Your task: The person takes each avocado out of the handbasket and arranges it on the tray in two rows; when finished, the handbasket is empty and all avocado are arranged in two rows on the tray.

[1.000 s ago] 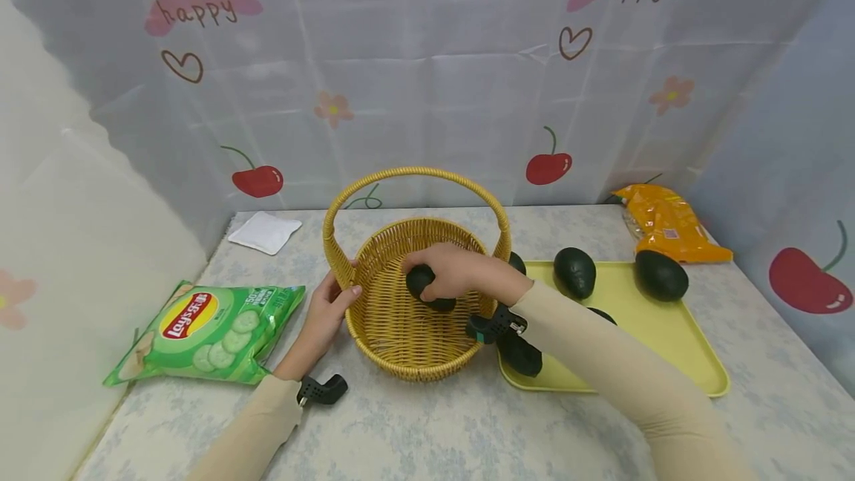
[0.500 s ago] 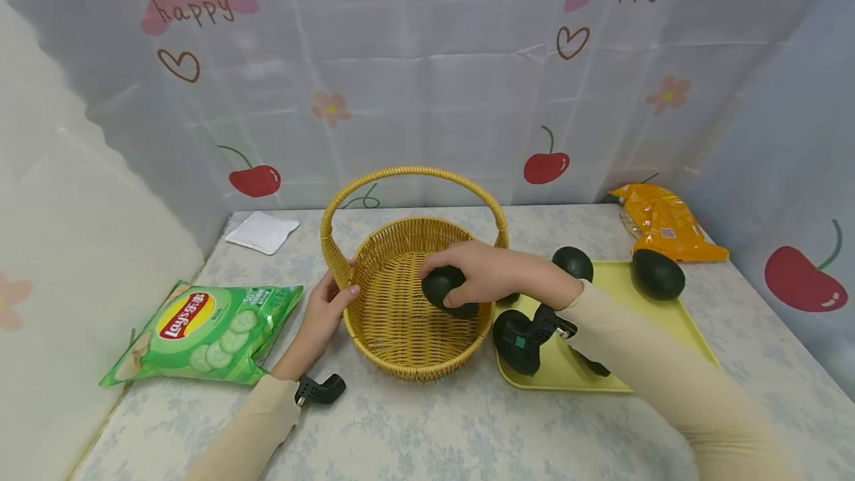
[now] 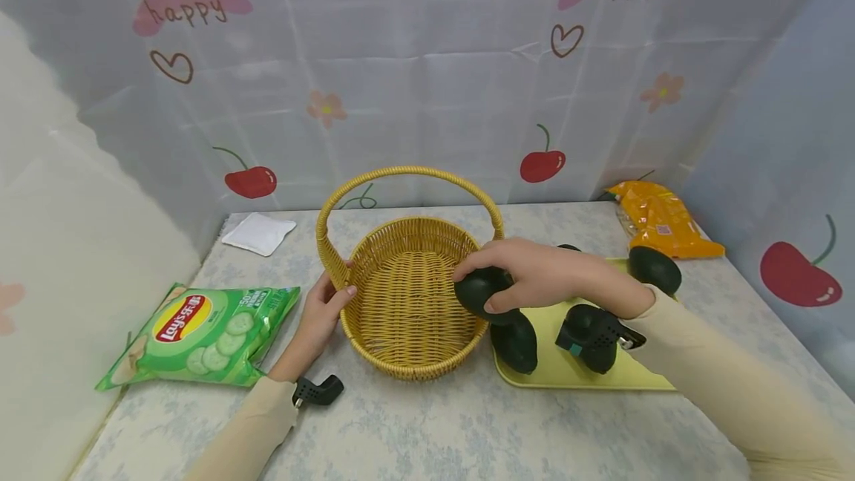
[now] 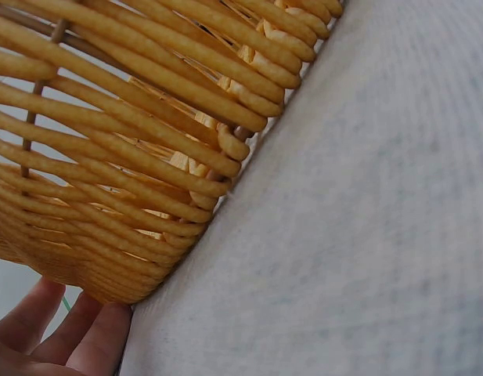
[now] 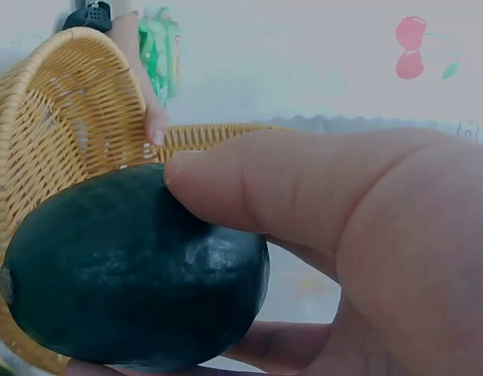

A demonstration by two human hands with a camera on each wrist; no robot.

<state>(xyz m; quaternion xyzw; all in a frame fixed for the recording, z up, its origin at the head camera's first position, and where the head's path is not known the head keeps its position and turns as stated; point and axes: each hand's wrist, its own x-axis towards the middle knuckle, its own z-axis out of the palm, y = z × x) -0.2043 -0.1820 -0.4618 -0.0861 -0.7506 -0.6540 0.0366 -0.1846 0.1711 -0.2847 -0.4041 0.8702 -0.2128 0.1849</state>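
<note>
My right hand (image 3: 534, 273) grips a dark green avocado (image 3: 481, 292) over the right rim of a yellow wicker basket (image 3: 410, 318) with a tall arched handle. In the right wrist view the thumb lies on top of this avocado (image 5: 139, 274), with fingers beneath it. At the basket's left side, near the foot of the handle, my left hand (image 3: 320, 318) holds the rim, thumb over the edge. Its fingertips (image 4: 100, 329) press the woven outside in the left wrist view. The basket's visible floor is bare.
Right of the basket lies a yellow tray (image 3: 551, 325) with several avocados, among them a near one (image 3: 514, 347) beside the rim. An orange packet (image 3: 657, 221) lies at the back right. Leftward are a green chip bag (image 3: 200, 336) and a white packet (image 3: 259, 234).
My right hand has drawn the avocado rightward, from over the basket's middle to its right rim. The left hand stays on the basket, which stands in place.
</note>
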